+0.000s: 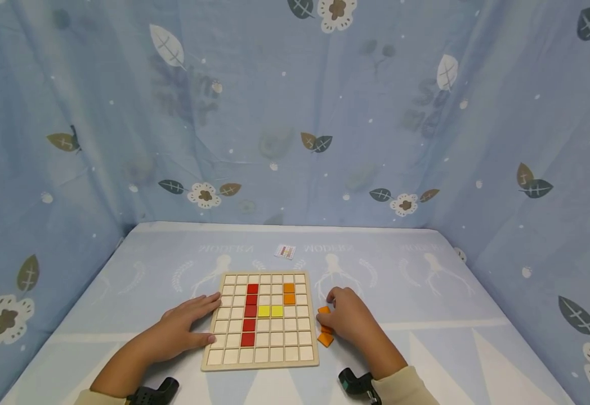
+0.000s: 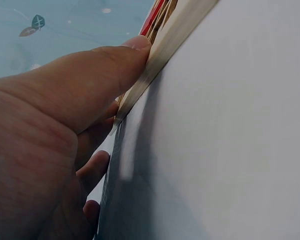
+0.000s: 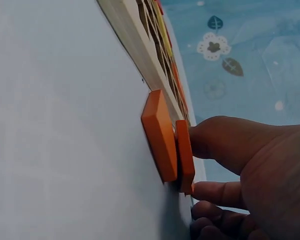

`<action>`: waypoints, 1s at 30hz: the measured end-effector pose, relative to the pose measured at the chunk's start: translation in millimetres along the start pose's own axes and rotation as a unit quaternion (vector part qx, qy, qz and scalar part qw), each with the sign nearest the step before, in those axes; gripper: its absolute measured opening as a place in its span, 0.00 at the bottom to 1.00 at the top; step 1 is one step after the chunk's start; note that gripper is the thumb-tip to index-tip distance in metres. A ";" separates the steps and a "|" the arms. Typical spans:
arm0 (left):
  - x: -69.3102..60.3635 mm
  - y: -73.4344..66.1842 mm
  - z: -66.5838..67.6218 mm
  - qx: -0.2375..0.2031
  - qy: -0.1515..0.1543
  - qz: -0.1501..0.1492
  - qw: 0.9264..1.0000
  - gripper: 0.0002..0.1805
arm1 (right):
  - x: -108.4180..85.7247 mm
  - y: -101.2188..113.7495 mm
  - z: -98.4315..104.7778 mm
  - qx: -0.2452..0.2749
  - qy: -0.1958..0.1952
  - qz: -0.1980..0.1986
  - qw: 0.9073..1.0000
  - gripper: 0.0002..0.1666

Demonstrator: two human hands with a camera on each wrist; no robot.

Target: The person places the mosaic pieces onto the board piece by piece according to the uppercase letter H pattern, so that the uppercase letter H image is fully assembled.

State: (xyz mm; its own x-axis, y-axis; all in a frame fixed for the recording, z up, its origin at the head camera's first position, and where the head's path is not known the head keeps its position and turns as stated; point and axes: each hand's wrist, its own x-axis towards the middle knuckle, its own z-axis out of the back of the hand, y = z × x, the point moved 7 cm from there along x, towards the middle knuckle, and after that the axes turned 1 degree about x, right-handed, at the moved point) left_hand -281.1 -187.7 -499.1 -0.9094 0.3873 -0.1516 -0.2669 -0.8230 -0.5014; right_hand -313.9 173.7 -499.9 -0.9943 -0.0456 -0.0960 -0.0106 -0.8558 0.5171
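A light wooden grid board (image 1: 259, 367) lies on the table, with red tiles (image 1: 250, 311) in a column, two yellow tiles (image 1: 271, 311) in a row and two orange tiles (image 1: 289, 293) at upper right. My left hand (image 1: 186, 326) rests against the board's left edge, fingers extended; its thumb touches the rim in the left wrist view. Right of the board, my right hand (image 1: 345, 318) is over several loose orange tiles (image 1: 326, 339), partly covering them. In the right wrist view, its thumb and index finger are spread beside an orange tile (image 3: 185, 157); another tile (image 3: 160, 140) lies nearer the camera.
Behind the board lies a small printed card (image 1: 285, 251) with a coloured pattern. A patterned cloth covers the table (image 1: 138, 292). Blue curtains (image 1: 285, 112) stand behind and at both sides. Black wrist devices (image 1: 358, 382) are worn on both wrists.
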 end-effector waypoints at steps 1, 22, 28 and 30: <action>0.2 0.3 0.0 -0.002 0.001 0.002 1.000 0.49 | -0.9 -0.4 0.4 -0.001 0.002 -0.004 1.000 0.25; 1.4 3.6 -1.4 -0.008 -0.001 0.005 1.000 0.49 | -4.6 0.0 3.7 0.001 0.009 -0.002 1.000 0.18; 2.1 4.1 -2.5 -0.006 0.000 0.005 1.000 0.49 | -5.3 -0.2 3.4 0.003 0.005 -0.001 1.000 0.17; 2.1 3.9 -2.3 -0.005 0.001 0.005 1.000 0.49 | -5.2 -0.9 2.5 0.004 0.003 0.001 1.000 0.16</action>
State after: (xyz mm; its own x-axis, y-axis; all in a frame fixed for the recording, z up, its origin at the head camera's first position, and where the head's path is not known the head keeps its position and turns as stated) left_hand -283.2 -189.1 -503.3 -0.9112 0.3805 -0.1579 -0.2556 -0.8227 -0.5078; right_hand -309.0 176.0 -497.7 -0.9936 -0.0516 -0.1001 -0.0085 -0.8516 0.5241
